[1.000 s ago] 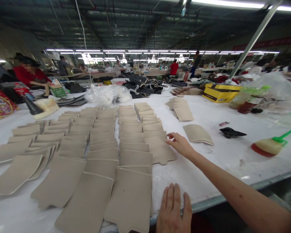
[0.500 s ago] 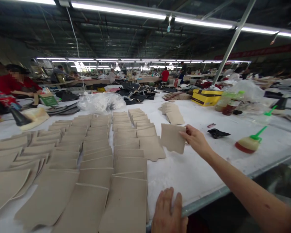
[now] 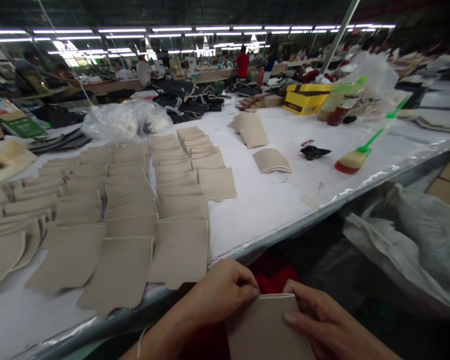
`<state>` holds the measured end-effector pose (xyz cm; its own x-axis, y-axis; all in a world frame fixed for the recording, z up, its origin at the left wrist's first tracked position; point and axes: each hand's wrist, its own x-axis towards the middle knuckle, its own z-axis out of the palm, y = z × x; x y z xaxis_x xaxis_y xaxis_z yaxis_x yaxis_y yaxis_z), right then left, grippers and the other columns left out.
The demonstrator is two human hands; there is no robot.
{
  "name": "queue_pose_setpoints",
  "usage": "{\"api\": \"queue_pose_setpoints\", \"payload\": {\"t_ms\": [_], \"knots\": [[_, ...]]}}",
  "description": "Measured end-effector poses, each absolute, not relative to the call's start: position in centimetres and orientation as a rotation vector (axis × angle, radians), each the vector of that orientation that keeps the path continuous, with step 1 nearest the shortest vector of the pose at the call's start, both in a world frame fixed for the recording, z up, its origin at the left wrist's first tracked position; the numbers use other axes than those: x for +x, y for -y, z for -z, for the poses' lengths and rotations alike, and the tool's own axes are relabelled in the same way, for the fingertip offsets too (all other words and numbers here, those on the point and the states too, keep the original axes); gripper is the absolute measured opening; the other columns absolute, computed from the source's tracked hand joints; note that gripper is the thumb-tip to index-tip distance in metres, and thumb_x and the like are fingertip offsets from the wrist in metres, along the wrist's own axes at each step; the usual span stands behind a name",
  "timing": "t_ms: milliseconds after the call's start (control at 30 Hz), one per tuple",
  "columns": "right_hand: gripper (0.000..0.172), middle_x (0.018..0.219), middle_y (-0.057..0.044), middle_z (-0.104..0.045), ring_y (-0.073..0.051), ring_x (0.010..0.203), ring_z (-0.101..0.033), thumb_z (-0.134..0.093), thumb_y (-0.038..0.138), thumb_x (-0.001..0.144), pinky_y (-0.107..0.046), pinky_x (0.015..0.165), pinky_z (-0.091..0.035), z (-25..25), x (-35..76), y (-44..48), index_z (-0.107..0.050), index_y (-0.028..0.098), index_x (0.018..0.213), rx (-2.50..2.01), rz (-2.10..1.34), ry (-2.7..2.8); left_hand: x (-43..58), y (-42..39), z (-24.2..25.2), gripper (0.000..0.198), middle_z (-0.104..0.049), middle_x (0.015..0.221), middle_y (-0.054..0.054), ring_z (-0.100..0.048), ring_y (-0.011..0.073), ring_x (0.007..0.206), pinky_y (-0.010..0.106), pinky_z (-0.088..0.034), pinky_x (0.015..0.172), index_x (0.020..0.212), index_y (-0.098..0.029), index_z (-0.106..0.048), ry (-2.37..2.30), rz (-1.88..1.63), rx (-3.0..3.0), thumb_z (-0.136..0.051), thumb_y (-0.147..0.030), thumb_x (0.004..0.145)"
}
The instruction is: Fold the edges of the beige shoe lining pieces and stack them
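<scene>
My right hand (image 3: 318, 315) grips a beige leather-like panel (image 3: 268, 330) by its right side, thumb on the front face. The panel is held low, in front of the table edge, with its pale top edge facing up. At the panel's upper left corner, the fingers of my left hand (image 3: 228, 287) are pinched together on the edge. Overlapping rows of similar beige panels (image 3: 180, 250) cover the left part of the table. A small pile of panels (image 3: 272, 160) and another fanned pile (image 3: 253, 130) lie further right.
On the white table (image 3: 243, 215) stand a squeeze bottle with a green spout (image 3: 350, 161), a yellow box (image 3: 307, 98) and a clear plastic bag (image 3: 123, 120). A black scrap (image 3: 315, 152) lies nearby. A pale sack (image 3: 416, 245) hangs below the table edge at right. People work in the background.
My right hand has brought a panel from above the table down to my body. My left hand has left the table edge and now pinches the panel's corner. The view has tilted down.
</scene>
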<state>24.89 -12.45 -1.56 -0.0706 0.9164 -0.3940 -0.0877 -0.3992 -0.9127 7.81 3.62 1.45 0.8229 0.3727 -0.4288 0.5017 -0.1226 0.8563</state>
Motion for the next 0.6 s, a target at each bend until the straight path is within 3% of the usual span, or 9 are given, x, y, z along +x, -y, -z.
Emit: {"api": "queue_pose_setpoints", "payload": {"t_ms": [100, 267, 433, 600], "knots": [[0.032, 0.085, -0.003, -0.062, -0.023, 0.081, -0.062, -0.059, 0.053, 0.091, -0.030, 0.069, -0.051, 3.0, 24.5, 14.1, -0.058, 0.021, 0.090, -1.582, -1.468, 1.125, 7.4, -3.5, -0.3, 0.019, -0.061, 0.067, -0.003, -0.050, 0.0118, 0.065, 0.021, -0.037, 0.058, 0.077, -0.014, -0.075, -0.577, 0.253, 1.714, -0.058, -0.022, 0.074], [0.019, 0.113, -0.008, -0.060, -0.024, 0.097, -0.062, -0.054, 0.030, 0.095, -0.034, 0.083, -0.052, 2.1, 24.4, 14.5, -0.061, 0.027, 0.113, -1.839, -0.840, 1.672, 7.3, -3.5, 0.8, 0.019, -0.060, 0.069, -0.003, -0.047, 0.0106, 0.063, 0.022, -0.038, 0.061, 0.080, -0.012, -0.074, -0.507, 0.291, 1.567, -0.061, -0.026, 0.075], [0.018, 0.104, -0.008, -0.062, -0.024, 0.084, -0.062, -0.061, 0.023, 0.090, -0.035, 0.072, -0.054, 1.3, 22.9, 13.5, -0.064, 0.027, 0.107, -1.810, -0.574, 1.933, 7.3, -3.0, 0.4, 0.021, -0.052, 0.061, -0.005, -0.040, 0.0091, 0.057, 0.023, -0.031, 0.055, 0.080, -0.012, -0.072, -0.548, 0.270, 1.504, -0.064, -0.031, 0.076], [0.014, 0.100, -0.009, -0.065, -0.026, 0.082, -0.063, -0.066, 0.021, 0.087, -0.035, 0.069, -0.053, 2.3, 22.0, 13.4, -0.064, 0.023, 0.101, -1.809, -0.400, 2.020, 7.0, -2.1, -0.1, 0.018, -0.049, 0.061, -0.006, -0.038, 0.0087, 0.058, 0.022, -0.032, 0.056, 0.076, -0.012, -0.071, -0.543, 0.266, 1.566, -0.062, -0.027, 0.075]]}}
